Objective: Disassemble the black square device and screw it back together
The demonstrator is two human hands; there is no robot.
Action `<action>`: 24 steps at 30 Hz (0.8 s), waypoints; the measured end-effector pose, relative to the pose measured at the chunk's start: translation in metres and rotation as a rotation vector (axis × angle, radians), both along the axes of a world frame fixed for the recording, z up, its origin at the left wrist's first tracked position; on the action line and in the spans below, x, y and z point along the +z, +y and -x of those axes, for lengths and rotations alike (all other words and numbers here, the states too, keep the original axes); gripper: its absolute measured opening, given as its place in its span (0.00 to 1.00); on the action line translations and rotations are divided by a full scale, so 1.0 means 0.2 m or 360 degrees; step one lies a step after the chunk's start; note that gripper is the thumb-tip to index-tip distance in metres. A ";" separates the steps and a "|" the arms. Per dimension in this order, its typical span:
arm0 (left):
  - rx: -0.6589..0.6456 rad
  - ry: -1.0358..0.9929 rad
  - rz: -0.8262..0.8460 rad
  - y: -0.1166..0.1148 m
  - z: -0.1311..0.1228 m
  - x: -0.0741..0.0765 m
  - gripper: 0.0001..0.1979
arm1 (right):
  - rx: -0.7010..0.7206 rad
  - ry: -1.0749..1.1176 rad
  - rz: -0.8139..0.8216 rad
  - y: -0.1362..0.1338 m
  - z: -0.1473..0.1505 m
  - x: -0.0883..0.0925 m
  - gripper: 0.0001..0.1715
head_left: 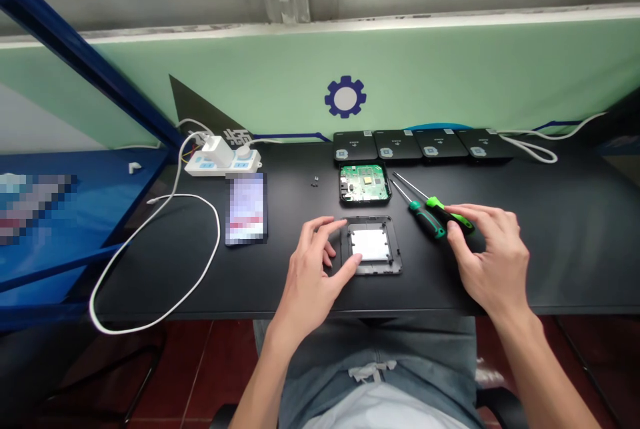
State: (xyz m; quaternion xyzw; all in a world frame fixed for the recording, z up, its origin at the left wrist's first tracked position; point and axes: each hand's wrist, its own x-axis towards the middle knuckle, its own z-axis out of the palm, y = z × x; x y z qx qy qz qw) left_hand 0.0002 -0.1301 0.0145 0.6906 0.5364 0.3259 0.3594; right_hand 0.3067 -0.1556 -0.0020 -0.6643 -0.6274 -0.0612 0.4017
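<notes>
My left hand (314,262) rests on the black table (550,242), fingers and thumb spread around the left edge of an opened black device cover (371,245) with a silver plate inside. My right hand (487,249) reaches over the handle of a green-and-black screwdriver (447,212), its fingertips touching the handle without a closed grip. A second screwdriver (423,214) lies just to its left. The device's other half, with a green circuit board (365,182), lies behind the cover.
A row of several black devices (420,144) lines the back wall. A phone (246,207) lies to the left, near a white power strip (223,159) and a looping white cable (150,262). Small screws (315,181) lie by the board.
</notes>
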 end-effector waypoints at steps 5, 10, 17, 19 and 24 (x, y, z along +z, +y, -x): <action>0.0054 -0.0219 -0.0082 0.06 0.01 0.02 0.15 | -0.0016 0.0007 0.0021 0.00 0.01 0.00 0.13; 0.0155 0.0086 -0.0372 0.29 0.07 0.10 0.10 | -0.0022 0.0015 0.0035 0.01 0.00 -0.01 0.14; 0.0063 0.0674 -0.0432 0.65 0.10 0.08 0.11 | -0.0035 0.0045 0.0028 0.01 0.00 -0.02 0.15; 0.0076 0.0712 -0.0439 0.69 0.10 0.05 0.09 | -0.0034 0.0056 0.0033 0.02 0.00 -0.02 0.14; 0.0041 0.0723 -0.0468 0.73 0.11 0.01 0.08 | -0.0032 0.0096 0.0058 0.01 0.00 -0.01 0.14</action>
